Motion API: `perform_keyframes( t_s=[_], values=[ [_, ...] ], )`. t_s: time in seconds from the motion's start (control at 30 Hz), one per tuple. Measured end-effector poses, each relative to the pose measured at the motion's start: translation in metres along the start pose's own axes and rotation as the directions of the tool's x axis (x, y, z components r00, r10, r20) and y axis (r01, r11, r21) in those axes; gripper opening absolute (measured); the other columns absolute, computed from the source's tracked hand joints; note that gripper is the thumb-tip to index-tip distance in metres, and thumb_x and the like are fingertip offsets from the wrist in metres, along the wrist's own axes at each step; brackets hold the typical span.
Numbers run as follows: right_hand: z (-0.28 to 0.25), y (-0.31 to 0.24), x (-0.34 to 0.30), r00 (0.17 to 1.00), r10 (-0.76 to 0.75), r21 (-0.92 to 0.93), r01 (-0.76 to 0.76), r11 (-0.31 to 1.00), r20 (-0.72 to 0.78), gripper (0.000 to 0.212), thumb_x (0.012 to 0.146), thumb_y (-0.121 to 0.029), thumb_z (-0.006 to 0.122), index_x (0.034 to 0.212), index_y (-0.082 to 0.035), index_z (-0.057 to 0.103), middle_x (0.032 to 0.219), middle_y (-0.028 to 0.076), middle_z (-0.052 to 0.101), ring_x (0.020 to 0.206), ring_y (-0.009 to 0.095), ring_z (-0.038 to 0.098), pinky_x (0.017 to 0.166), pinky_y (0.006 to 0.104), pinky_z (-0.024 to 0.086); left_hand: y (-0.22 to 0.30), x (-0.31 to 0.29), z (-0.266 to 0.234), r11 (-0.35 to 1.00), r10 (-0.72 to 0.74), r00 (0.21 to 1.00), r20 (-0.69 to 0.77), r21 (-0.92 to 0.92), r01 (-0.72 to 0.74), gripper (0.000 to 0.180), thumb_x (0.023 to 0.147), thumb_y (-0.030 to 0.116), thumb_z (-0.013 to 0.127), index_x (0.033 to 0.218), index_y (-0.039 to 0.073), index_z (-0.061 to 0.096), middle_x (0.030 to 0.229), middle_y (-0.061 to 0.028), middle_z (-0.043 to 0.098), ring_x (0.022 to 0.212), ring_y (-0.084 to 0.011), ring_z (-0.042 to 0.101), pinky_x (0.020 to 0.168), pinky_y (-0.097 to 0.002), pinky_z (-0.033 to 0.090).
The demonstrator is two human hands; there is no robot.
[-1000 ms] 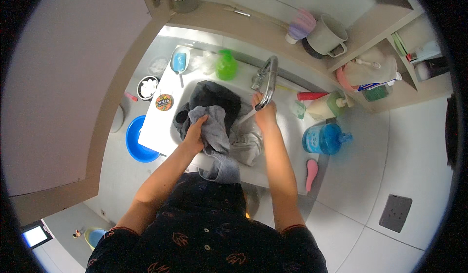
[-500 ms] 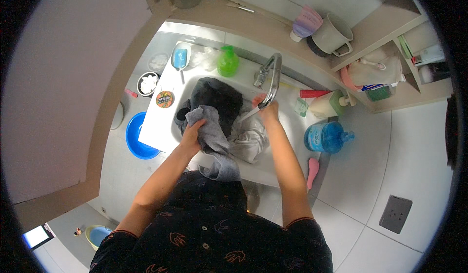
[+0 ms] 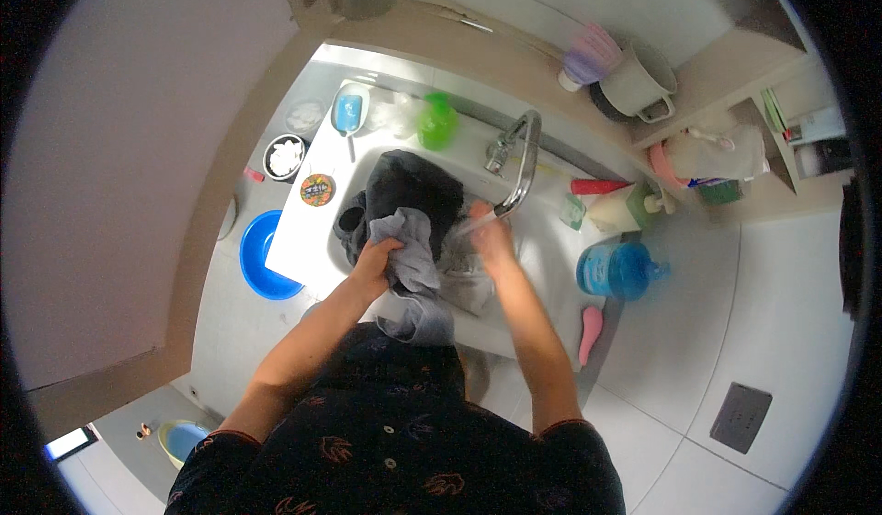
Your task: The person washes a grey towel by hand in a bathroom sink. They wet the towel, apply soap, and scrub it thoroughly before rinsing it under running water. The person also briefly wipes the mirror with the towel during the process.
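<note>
My left hand (image 3: pixel 375 269) grips a grey cloth (image 3: pixel 411 262), bunched at the top and hanging over the sink's front edge toward my shirt. Beside and behind it, a heap of black clothing (image 3: pixel 411 189) lies in the white sink (image 3: pixel 547 262). Water runs from the chrome faucet (image 3: pixel 527 161) down to the left. My right hand (image 3: pixel 491 237) is at this stream, over a wet whitish cloth (image 3: pixel 469 285) in the basin. Its fingers are smeared by motion, so whether they hold anything does not show.
A green pump bottle (image 3: pixel 438 122) and a blue soap bar (image 3: pixel 348 111) in a dish stand along the sink's back. On the right are a blue bottle (image 3: pixel 611 270), a pale pump bottle (image 3: pixel 620 210) and a pink brush (image 3: pixel 591 333). A blue basin (image 3: pixel 260 262) sits at left.
My right hand has come down and slightly left from beside the faucet spout into the water stream. The left hand still grips the grey cloth. The view has shifted slightly.
</note>
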State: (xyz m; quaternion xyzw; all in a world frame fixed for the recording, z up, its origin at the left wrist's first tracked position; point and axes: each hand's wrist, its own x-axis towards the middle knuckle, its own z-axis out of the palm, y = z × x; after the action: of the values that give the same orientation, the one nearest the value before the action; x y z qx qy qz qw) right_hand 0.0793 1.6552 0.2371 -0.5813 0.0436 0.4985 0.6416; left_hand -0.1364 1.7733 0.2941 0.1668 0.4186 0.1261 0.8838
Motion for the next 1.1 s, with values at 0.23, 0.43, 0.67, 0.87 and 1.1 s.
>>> perform_keyframes(
  t_s=[0.23,0.43,0.67,0.87,1.1],
  values=[
    [0.101,0.002,-0.083,0.866,-0.308,-0.165,0.396,0.904,0.393,0.051,0.086,-0.028,0.062,0.130,-0.010,0.045,0.128,0.006,0.046,0.115,0.016,0.042,0.098,0.0290,0.031,0.006,0.000,0.012,0.921,-0.125,0.991,0.057,0.378,0.094,0.049,0.076,0.001,0.051,0.123,0.012,0.045,0.106,-0.0080,0.056,0.092,-0.0203,0.057,0.082,-0.0358,0.049],
    [0.114,-0.018,-0.071,0.828,-0.405,-0.331,0.535,0.777,0.388,0.026,0.083,-0.018,0.063,0.105,-0.005,0.057,0.106,0.006,0.058,0.099,0.015,0.052,0.088,0.0270,0.039,0.009,-0.022,0.025,0.991,-0.085,0.995,0.045,0.107,0.080,0.053,0.081,0.013,0.059,0.130,0.017,0.039,0.114,-0.0057,0.054,0.101,-0.0200,0.055,0.090,-0.0385,0.046],
    [0.130,-0.042,-0.073,0.706,-0.076,-0.197,0.298,0.934,0.705,0.017,0.081,-0.015,0.067,0.089,-0.006,0.054,0.115,0.008,0.056,0.106,0.015,0.049,0.090,0.0296,0.039,0.025,-0.025,0.020,0.841,-0.277,0.930,0.241,0.530,0.113,0.052,0.081,0.025,0.067,0.127,0.010,0.047,0.124,-0.0089,0.051,0.114,-0.0191,0.048,0.097,-0.0355,0.039],
    [0.141,-0.038,-0.050,0.765,-0.174,-0.231,0.390,0.891,0.620,0.018,0.080,-0.014,0.068,0.082,-0.008,0.051,0.084,0.007,0.064,0.076,0.014,0.061,0.067,0.0273,0.048,0.043,-0.024,0.047,0.638,-0.317,0.932,0.175,0.766,0.073,0.042,0.082,0.022,0.060,0.122,0.013,0.056,0.133,-0.0059,0.046,0.122,-0.0176,0.040,0.103,-0.0286,0.028],
    [0.137,-0.047,-0.045,0.812,-0.366,-0.386,0.550,0.741,0.455,0.017,0.091,-0.013,0.051,0.102,-0.008,0.062,0.065,0.002,0.056,0.057,0.009,0.050,0.052,0.0258,0.038,0.003,0.042,0.036,0.448,-0.019,0.954,0.299,0.856,-0.259,0.035,0.070,0.028,0.069,0.096,0.004,0.066,0.092,-0.0125,0.065,0.089,-0.0194,0.060,0.076,-0.0322,0.046]
  ],
)
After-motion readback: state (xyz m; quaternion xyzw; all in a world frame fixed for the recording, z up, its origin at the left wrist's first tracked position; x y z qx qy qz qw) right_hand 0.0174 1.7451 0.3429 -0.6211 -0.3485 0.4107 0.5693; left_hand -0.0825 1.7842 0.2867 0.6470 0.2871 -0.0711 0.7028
